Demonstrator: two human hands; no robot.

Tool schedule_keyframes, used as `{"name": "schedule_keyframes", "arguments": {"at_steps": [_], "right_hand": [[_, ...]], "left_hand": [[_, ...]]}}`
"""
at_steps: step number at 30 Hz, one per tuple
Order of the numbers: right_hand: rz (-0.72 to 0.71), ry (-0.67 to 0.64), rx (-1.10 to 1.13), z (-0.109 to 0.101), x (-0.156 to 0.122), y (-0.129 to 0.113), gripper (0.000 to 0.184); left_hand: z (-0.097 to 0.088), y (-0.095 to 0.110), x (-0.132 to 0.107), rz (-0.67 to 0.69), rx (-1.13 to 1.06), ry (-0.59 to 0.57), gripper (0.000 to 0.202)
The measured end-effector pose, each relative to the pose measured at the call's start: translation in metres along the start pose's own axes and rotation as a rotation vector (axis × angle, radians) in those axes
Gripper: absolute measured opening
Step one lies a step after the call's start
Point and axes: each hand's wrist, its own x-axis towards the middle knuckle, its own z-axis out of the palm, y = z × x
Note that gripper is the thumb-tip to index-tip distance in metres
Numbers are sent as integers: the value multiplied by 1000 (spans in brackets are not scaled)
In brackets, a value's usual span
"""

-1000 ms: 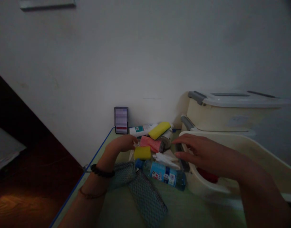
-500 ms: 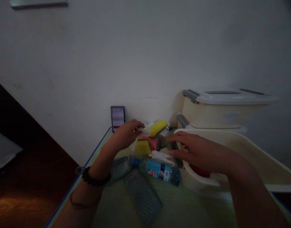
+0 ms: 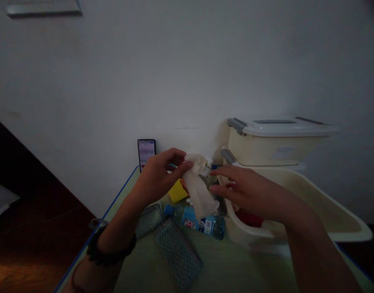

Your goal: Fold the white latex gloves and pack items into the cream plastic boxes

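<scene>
Left thumb and fingertips pinch the cuff end of a white disposable glove, so the left hand is closed on it and holds it up. The limp glove hangs down over a clutter of things at the far side of a green table. The right hand holds nothing. Its fingers are stretched out flat and slightly spread, pointing left, just beside the hanging glove, and contact cannot be told. Under the glove lie a yellow sponge and a plastic water bottle with a blue label, on its side. A teal mesh cloth lies nearer the front edge. A phone leans on the wall at the far left corner. Below the right wrist sits a cream plastic tub with something red inside, and behind it two lidded storage boxes are stacked. The step in hand looks like drawing the glove clear of the pile. A next move would call for the free right hand to take the dangling end without dragging the sponge or bottle along.
</scene>
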Motion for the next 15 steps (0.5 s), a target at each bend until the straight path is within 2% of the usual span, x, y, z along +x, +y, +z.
{"name": "schedule_keyframes", "arguments": {"at_steps": [3, 7, 9, 12, 15], "right_hand": [[-47, 83, 68, -4, 0, -10, 37], [-49, 7, 163, -4, -1, -21, 37], [-46, -12, 146, -2, -1, -22, 33], [-41, 30, 85, 2, 1, -18, 23], [-44, 64, 123, 2, 1, -16, 19]], "left_hand": [[1, 5, -2, 30, -36, -22, 19], [3, 9, -3, 63, -15, -36, 24], [3, 11, -3, 74, -5, -39, 25], [2, 11, -4, 72, -29, -32, 25], [1, 10, -5, 57, -53, -17, 26]]}}
